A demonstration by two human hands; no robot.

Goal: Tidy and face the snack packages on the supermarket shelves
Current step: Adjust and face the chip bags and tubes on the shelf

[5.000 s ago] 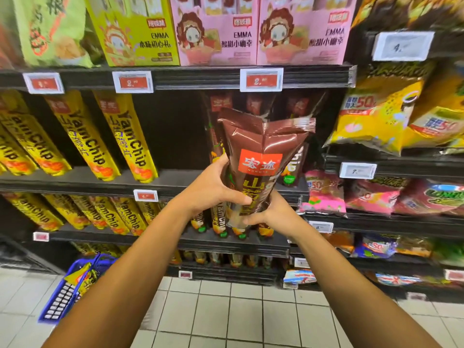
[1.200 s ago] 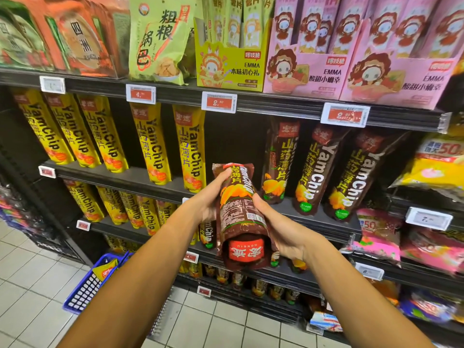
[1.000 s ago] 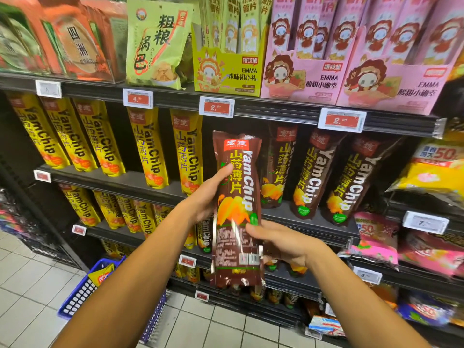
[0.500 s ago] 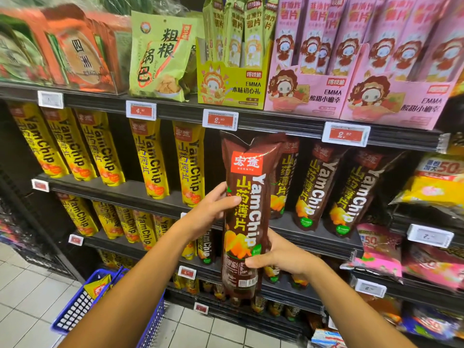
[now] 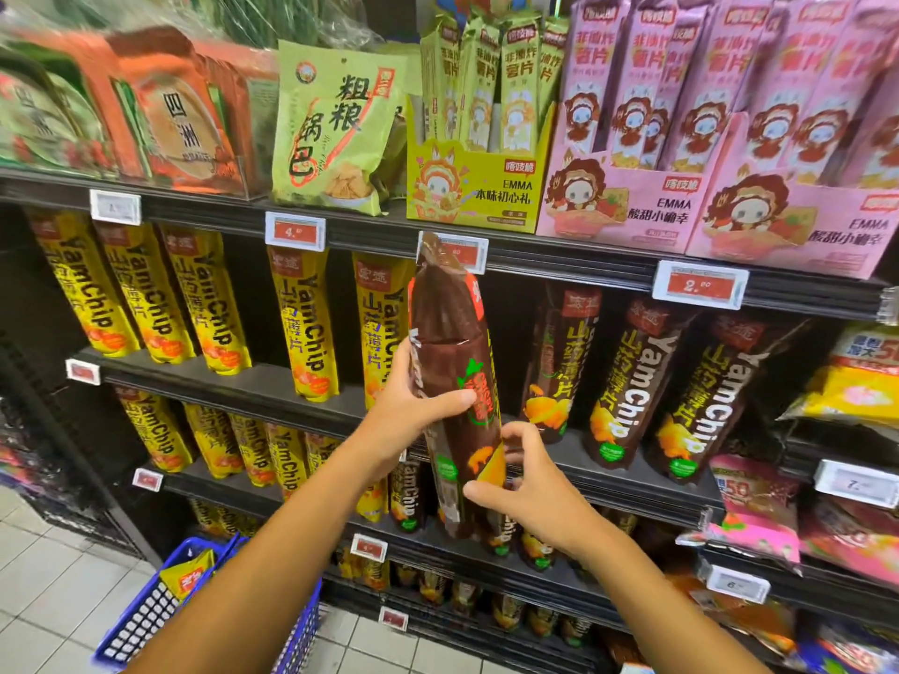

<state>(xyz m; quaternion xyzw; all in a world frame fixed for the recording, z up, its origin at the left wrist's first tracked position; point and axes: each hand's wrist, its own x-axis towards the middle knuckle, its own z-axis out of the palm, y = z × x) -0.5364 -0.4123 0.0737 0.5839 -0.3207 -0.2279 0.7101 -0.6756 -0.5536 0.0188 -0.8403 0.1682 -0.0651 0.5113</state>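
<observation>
A tall brown YamChip bag (image 5: 450, 352) stands upright in front of the middle shelf (image 5: 272, 386), turned so its side faces me. My left hand (image 5: 413, 420) grips its middle from the left, thumb across the front. My right hand (image 5: 523, 484) pinches the bag's lower part from the right. Three brown YamChip bags (image 5: 637, 381) lean on the shelf to the right. Yellow YamChip bags (image 5: 304, 328) lean to the left.
The upper shelf carries pink EMMA display boxes (image 5: 627, 206), a yellow EMMA box (image 5: 474, 187) and a green bag (image 5: 335, 124). A price tag (image 5: 699, 285) hangs on the shelf edge. A blue basket (image 5: 160, 605) sits on the tiled floor at lower left.
The brown bag was flipped from upside down to upright, then raised and twisted so its front now faces left. Both hands stayed on it and moved up toward the shelf.
</observation>
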